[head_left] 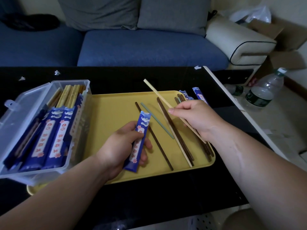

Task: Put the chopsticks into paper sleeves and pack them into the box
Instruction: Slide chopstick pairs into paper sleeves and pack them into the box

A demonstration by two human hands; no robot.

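Landmark is the yellow tray (pixel 108 112) on a black table (pixel 149 201).

- Over the tray's left edge: clear plastic box (pixel 73 83), lid swung open to the left. Inside, several blue sleeved chopsticks (pixel 49 141) lie side by side, with bare bamboo chopsticks (pixel 71 95) at the far end.
- Above the tray's near-left part: left hand (pixel 123 146), fingers curled round a blue paper sleeve (pixel 143 123). The sleeve's open mouth points away from the person. Can't tell if anything is inside it.
- On the tray's middle, just right of the sleeve: one dark brown chopstick (pixel 161 150) lies diagonally, then a pale green chopstick (pixel 157 121), shorter.
- Right of those on the tray: dark brown pair (pixel 174 130), with a pale chopstick (pixel 183 151) close alongside.
- Above the tray's right part: right hand (pixel 194 117) pinches a light bamboo chopstick (pixel 156 92), lifted off the tray. Its far tip reaches past the tray's back edge.
- More dark chopsticks (pixel 180 97) sit along the tray's right edge, partly hidden under the right hand.
- At the tray's far-right corner: spare blue sleeves (pixel 199 94) on the table.
- Well right of the tray, off the table: plastic water bottles (pixel 262 93) on the floor.
- Beyond the tray: blue sofa (pixel 149 47).

Hands are apart, each clamped on its own item.
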